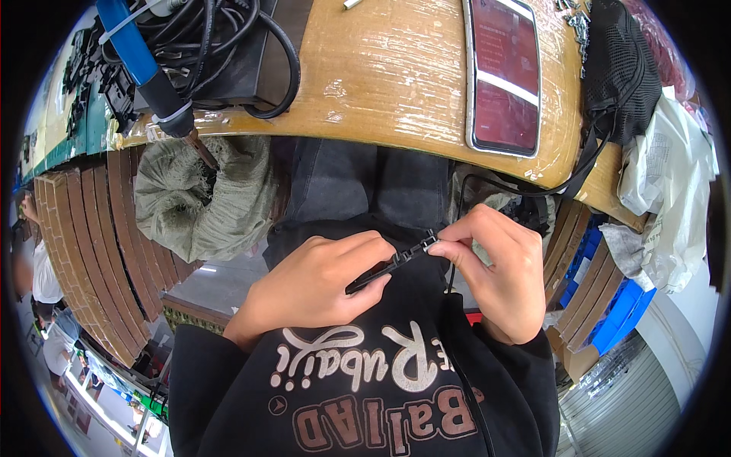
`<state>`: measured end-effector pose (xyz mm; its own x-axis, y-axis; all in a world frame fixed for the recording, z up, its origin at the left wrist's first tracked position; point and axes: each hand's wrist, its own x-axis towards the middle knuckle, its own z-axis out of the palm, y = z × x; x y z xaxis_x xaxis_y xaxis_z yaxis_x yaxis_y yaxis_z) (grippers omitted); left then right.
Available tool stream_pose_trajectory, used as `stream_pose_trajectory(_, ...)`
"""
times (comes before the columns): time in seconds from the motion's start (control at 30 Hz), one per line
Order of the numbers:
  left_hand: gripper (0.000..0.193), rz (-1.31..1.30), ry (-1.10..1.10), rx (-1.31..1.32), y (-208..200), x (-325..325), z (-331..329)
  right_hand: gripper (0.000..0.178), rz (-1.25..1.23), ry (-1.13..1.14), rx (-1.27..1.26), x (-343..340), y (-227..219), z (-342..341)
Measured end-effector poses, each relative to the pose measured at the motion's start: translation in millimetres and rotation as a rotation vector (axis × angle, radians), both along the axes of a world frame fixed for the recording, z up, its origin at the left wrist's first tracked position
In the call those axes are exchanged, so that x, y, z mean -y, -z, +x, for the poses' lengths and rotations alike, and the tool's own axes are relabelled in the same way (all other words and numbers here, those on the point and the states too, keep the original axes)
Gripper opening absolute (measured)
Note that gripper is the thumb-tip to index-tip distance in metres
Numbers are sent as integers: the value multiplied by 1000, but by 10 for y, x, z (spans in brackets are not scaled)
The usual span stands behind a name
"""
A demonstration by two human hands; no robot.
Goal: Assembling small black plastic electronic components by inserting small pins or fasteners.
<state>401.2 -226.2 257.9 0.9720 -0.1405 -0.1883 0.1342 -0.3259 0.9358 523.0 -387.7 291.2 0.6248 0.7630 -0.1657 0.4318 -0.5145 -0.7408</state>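
My left hand (308, 278) is closed around a narrow black plastic part (403, 257), held in front of my chest with its far end pointing up and to the right. That end has small notches and tabs. My right hand (499, 270) pinches at the tip between thumb and forefinger. A small light-coloured bit shows by the right fingertips, too small to name. Both hands are above my lap, just short of the table edge.
A wooden table (373, 84) wrapped in clear film bears a phone (504, 76), a black mesh bag (623, 68) and small metal pieces (577, 30). A blue-and-black pen-shaped tool (145, 57) hangs at the left beside black cables (228, 46). Below stands a woven sack (202, 202).
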Motion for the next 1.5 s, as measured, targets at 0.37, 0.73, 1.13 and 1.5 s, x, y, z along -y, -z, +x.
stream_pose_trajectory(0.37, 20, -10, -70, 36, 2, 21, 10, 16, 114, 4, 118, 7, 106, -58)
stream_pose_trajectory(0.73, 24, -174, 43, -79, 85, -24, 14, 16, 215, -39, -111, 73, 24, -21)
stream_pose_trajectory(1.13, 45, -1638, 172, -614, 578, -42, -253, 17, 591, -463, -433, -272, 352, -118)
stream_pose_trajectory(1.5, 9, -599, -1060, -97, 525, -210, -406, 25, 184, -51, -1350, -556, 761, -463)
